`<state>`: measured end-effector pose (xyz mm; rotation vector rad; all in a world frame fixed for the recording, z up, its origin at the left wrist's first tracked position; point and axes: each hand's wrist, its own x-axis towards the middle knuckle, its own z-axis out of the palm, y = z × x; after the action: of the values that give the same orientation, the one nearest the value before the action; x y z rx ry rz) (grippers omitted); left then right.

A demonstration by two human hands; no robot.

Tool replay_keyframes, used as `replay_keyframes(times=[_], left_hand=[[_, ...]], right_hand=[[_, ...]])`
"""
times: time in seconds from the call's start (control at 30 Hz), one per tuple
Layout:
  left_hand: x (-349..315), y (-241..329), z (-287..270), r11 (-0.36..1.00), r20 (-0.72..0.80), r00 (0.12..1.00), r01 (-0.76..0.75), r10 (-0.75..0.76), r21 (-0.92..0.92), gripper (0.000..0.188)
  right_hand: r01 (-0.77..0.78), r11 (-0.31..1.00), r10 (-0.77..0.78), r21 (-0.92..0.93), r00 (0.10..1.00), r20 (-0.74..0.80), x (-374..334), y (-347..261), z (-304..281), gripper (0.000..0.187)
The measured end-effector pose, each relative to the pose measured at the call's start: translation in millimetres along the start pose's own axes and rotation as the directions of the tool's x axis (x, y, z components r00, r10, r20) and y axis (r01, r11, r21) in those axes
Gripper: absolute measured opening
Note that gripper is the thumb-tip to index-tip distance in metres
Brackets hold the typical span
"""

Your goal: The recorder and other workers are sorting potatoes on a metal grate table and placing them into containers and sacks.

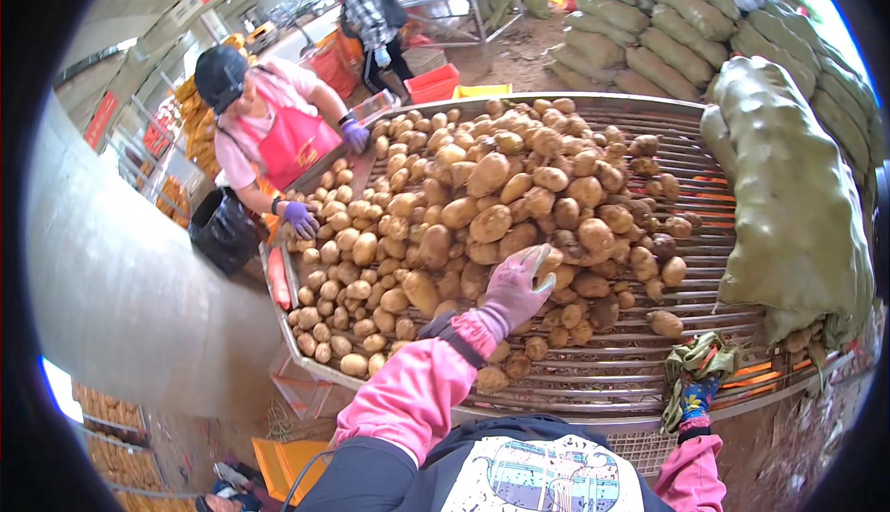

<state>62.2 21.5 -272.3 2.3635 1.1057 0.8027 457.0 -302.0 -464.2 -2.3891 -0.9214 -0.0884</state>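
My left hand (514,294), in a pink glove with pale grey-green fingertips, reaches onto the large heap of potatoes (491,174). Its fingers curl about a potato (553,261) at the near side of the heap. At the table's near right edge, my right hand (699,397) wears a blue patterned glove. It grips a bunched green sack (709,361), whose folds cover part of the fingers. The potatoes lie on a slatted metal table (575,396), heaped from the middle toward the left; a few loose ones sit to the right.
A full green sack (788,197) leans on the table's right side; more sacks (649,25) are stacked behind. Across the left corner, a co-worker (278,132) in purple gloves touches potatoes. A red crate (433,84) stands beyond the far edge. A thick pillar (139,271) rises at left.
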Motion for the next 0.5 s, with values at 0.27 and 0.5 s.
replay_keyframes(times=[0.27, 0.5], left_hand=[[96, 27, 47, 0.895, 0.413, 0.857, 0.116, -0.310, 0.430, 0.088], [100, 30, 66, 0.886, 0.338, 0.895, 0.117, -0.290, 0.449, 0.068]], right_hand=[[-0.081, 0.997, 0.081, 0.000, 0.996, -0.029, -4, -13, -3, 0.055], [-0.111, 0.993, 0.113, -0.027, 0.992, 0.059, -5, -43, -21, 0.068]])
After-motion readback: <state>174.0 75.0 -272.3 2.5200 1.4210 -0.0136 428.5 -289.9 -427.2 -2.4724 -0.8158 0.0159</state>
